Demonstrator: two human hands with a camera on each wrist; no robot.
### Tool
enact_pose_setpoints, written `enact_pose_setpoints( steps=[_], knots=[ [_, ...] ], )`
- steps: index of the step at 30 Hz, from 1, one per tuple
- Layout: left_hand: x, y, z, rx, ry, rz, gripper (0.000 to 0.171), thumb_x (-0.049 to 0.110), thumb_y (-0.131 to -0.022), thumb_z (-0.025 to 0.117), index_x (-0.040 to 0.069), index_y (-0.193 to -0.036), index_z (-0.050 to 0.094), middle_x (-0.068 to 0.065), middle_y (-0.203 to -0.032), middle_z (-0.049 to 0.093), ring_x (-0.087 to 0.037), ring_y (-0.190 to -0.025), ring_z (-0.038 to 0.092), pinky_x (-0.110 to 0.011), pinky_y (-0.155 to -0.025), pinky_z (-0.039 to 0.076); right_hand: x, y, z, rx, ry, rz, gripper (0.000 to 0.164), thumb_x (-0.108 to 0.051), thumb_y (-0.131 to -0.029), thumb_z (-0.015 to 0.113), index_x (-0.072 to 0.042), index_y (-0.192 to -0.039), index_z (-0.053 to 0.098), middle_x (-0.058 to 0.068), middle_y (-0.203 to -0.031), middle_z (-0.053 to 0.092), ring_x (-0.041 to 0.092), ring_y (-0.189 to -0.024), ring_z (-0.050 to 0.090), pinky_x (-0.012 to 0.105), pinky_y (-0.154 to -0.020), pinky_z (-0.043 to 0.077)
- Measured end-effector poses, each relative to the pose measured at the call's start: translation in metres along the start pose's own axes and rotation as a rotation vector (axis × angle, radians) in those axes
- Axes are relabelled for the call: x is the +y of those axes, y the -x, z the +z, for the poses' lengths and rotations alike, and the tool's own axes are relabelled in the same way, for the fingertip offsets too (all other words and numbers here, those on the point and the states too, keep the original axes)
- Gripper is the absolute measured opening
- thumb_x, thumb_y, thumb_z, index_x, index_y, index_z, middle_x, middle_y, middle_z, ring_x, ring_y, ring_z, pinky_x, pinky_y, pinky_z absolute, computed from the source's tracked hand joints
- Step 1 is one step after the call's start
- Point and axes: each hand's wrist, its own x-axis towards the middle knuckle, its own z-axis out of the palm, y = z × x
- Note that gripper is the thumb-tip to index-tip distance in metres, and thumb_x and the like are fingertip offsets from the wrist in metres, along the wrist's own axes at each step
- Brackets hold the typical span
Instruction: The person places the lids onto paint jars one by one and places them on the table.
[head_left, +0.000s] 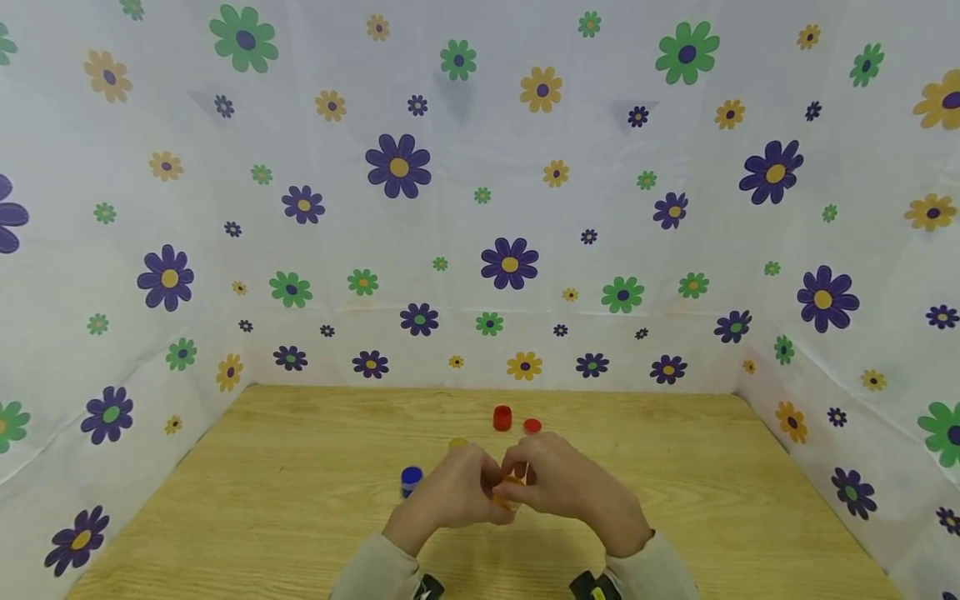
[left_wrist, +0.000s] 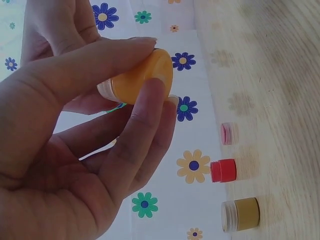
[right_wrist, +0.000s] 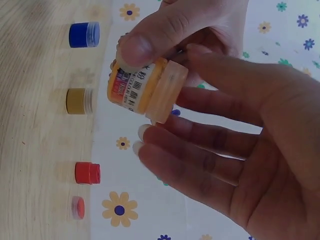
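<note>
My left hand [head_left: 453, 492] pinches an orange paint jar [right_wrist: 135, 90] between thumb and fingers, its thumb across the printed label. In the right wrist view, the jar lies tilted with its translucent lid [right_wrist: 167, 92] facing my right hand [head_left: 566, 479]. My right thumb and index finger reach round this lid, while the other fingers stretch loosely beneath it. Both hands meet above the table in the head view, covering most of the jar.
On the wooden table [head_left: 315, 517], a blue paint jar [head_left: 411, 477] stands left of the hands. Beyond them are a dark yellow jar [right_wrist: 77, 101], partly hidden in the head view, and a red jar [head_left: 502, 418] with a red lid [head_left: 532, 426] lying beside it. Flower-patterned sheets [head_left: 465, 225] surround the table.
</note>
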Motion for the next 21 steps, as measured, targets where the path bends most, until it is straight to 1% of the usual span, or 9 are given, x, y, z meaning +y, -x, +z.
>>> enact_pose_setpoints(
  steps=[2,4,6,9,11,14,17,21],
  knots=[
    [-0.0003,-0.0003,-0.0006,0.005,-0.007,0.003,0.011,0.009,-0.074,0.089,0.009,-0.078,0.078,0.003,-0.068,0.072,-0.007,-0.059,0.058,-0.022,-0.054,0.048,0.0000,0.0014,-0.0030,0.003,-0.002,0.010,0.013,-0.023,-0.097,0.072,-0.011,-0.097,0.077,-0.001,-0.090,0.076,0.003,-0.078,0.064,0.018,-0.070,0.054],
    [-0.0011,-0.0007,-0.0009,0.007,-0.012,0.008,0.012,0.009,-0.074,0.089,0.007,-0.081,0.079,0.001,-0.071,0.074,-0.007,-0.062,0.063,-0.022,-0.057,0.052,0.0006,0.0036,-0.0066,0.012,-0.015,0.007,0.010,-0.019,-0.098,0.072,-0.010,-0.099,0.076,0.001,-0.095,0.077,0.009,-0.085,0.068,0.019,-0.073,0.056],
    [-0.0024,-0.0013,-0.0011,0.010,-0.019,0.017,0.014,0.009,-0.074,0.089,0.005,-0.084,0.080,-0.001,-0.075,0.077,-0.007,-0.065,0.067,-0.021,-0.061,0.056,0.0009,0.0054,-0.0091,0.019,-0.039,-0.003,0.005,-0.011,-0.096,0.073,-0.010,-0.099,0.076,0.003,-0.097,0.076,0.013,-0.089,0.069,0.021,-0.075,0.058],
    [-0.0042,-0.0019,-0.0014,0.008,-0.011,0.028,0.016,0.009,-0.075,0.089,0.003,-0.086,0.080,-0.003,-0.076,0.077,-0.007,-0.065,0.068,-0.021,-0.061,0.057,0.0010,0.0064,-0.0098,0.005,-0.075,-0.038,0.011,-0.002,-0.090,0.076,-0.008,-0.100,0.076,0.005,-0.100,0.074,0.020,-0.094,0.070,0.022,-0.078,0.060],
    [-0.0048,-0.0019,-0.0017,0.009,-0.008,0.033,0.016,0.009,-0.074,0.089,0.003,-0.086,0.080,-0.003,-0.075,0.077,-0.007,-0.063,0.067,-0.021,-0.060,0.056,0.0006,0.0059,-0.0086,-0.016,-0.095,-0.043,0.015,0.000,-0.088,0.077,-0.010,-0.099,0.077,0.003,-0.101,0.072,0.018,-0.097,0.069,0.025,-0.081,0.061],
    [-0.0048,-0.0019,-0.0021,0.012,-0.011,0.034,0.015,0.008,-0.074,0.089,0.004,-0.084,0.079,-0.002,-0.073,0.076,-0.007,-0.062,0.066,-0.021,-0.059,0.055,0.0002,0.0045,-0.0060,-0.046,-0.104,-0.050,0.016,-0.001,-0.087,0.079,-0.013,-0.098,0.078,0.000,-0.100,0.071,0.014,-0.097,0.067,0.027,-0.083,0.061],
    [-0.0040,-0.0016,-0.0022,0.014,-0.013,0.028,0.014,0.009,-0.073,0.090,0.006,-0.083,0.079,-0.001,-0.072,0.076,-0.008,-0.061,0.065,-0.021,-0.058,0.054,-0.0002,0.0032,-0.0037,-0.070,-0.112,-0.047,0.015,0.000,-0.087,0.079,-0.013,-0.096,0.078,-0.001,-0.098,0.070,0.010,-0.095,0.066,0.024,-0.083,0.060],
    [-0.0024,-0.0010,-0.0016,0.012,-0.017,0.012,0.014,0.010,-0.073,0.090,0.006,-0.083,0.079,0.000,-0.072,0.075,-0.009,-0.061,0.064,-0.022,-0.058,0.055,-0.0007,0.0025,-0.0026,-0.088,-0.127,-0.033,0.015,0.001,-0.088,0.077,-0.011,-0.095,0.079,0.001,-0.097,0.070,0.010,-0.095,0.068,0.018,-0.082,0.058]
  ],
)
